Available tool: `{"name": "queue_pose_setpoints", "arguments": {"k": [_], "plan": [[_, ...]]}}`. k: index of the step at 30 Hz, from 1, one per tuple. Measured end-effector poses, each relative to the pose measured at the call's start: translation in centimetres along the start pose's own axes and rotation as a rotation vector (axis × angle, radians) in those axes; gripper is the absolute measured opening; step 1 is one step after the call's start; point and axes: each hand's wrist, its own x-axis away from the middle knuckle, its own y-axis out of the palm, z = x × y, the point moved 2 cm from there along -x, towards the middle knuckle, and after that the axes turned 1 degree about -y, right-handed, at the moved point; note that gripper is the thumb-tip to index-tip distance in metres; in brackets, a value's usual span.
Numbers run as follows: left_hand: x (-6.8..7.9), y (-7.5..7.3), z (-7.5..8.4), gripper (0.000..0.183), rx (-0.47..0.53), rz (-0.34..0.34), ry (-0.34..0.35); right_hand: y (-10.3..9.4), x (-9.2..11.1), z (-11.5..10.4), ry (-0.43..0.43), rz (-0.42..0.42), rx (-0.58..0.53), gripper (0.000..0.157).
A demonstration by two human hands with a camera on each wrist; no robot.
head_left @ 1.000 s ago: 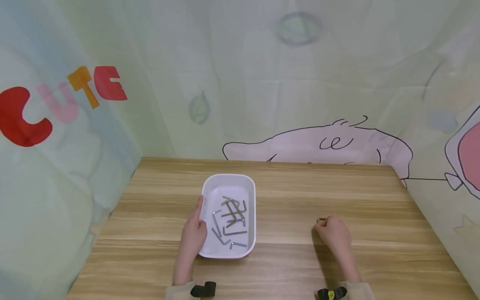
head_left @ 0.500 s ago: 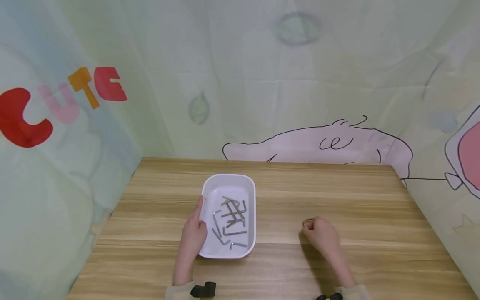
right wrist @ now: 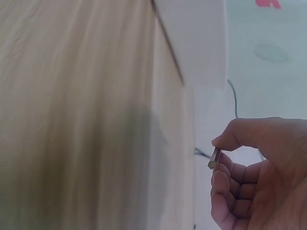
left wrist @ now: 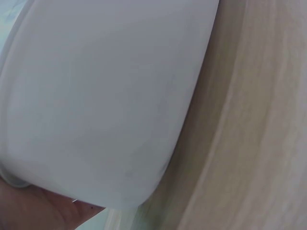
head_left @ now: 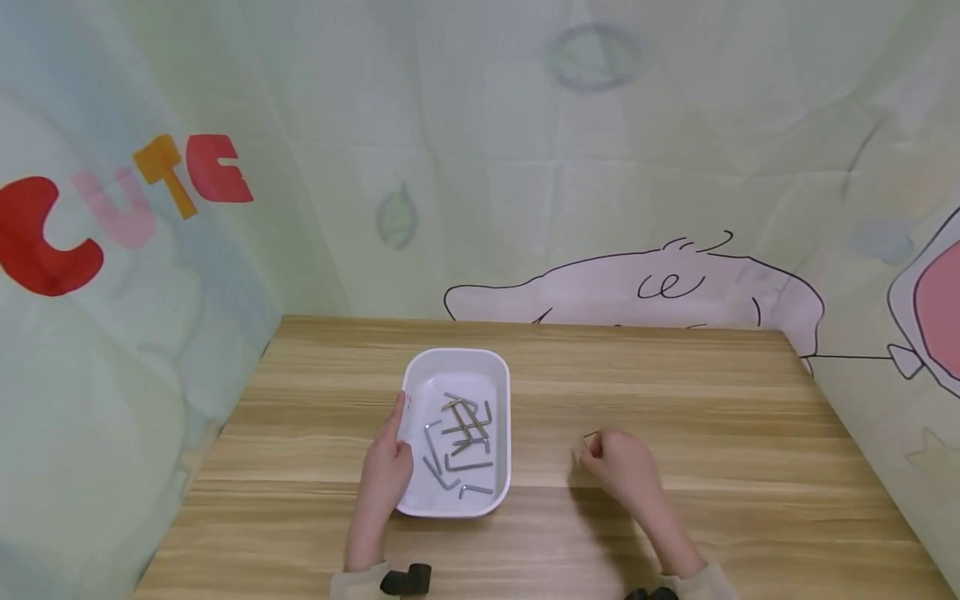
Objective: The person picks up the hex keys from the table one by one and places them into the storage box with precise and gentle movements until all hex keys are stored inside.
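Several L-shaped hex keys (head_left: 468,466), some silver and some brassy, lie loosely in a white rectangular tray (head_left: 506,417) in the head view. My left hand (head_left: 386,467) holds the tray's left side, with the index finger along the wall and the thumb at the rim. To the right of the tray, my right hand (head_left: 624,468) pinches one small hex key (right wrist: 215,158) between thumb and index finger, its hexagonal end showing in the right wrist view. The tray's outer wall (left wrist: 96,96) fills much of the left wrist view, where most of the left hand is hidden.
The tray stands on a wood-grain table (head_left: 720,400). A printed cloth (head_left: 337,208) hangs behind the table and along its sides, with coloured letters at the left. Dark straps (head_left: 408,578) circle the wrists.
My right hand has moved left across the table toward the tray, carrying the hex key with it. The left hand and the tray have stayed in place.
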Motion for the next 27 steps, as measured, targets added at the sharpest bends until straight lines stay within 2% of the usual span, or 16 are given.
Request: {"name": "queue_pose_setpoints", "arguments": {"k": [19, 27], "plan": [[0.1, 0.0, 0.1, 0.067, -0.019, 0.001, 0.000, -0.4, -0.2, -5.1, -0.154, -0.015, 0.039, 0.013], [-0.2, 0.0, -0.1, 0.068, -0.013, -0.008, -0.008, -0.5, -0.1, -7.1, -0.222, -0.024, 0.017, 0.014]]}}
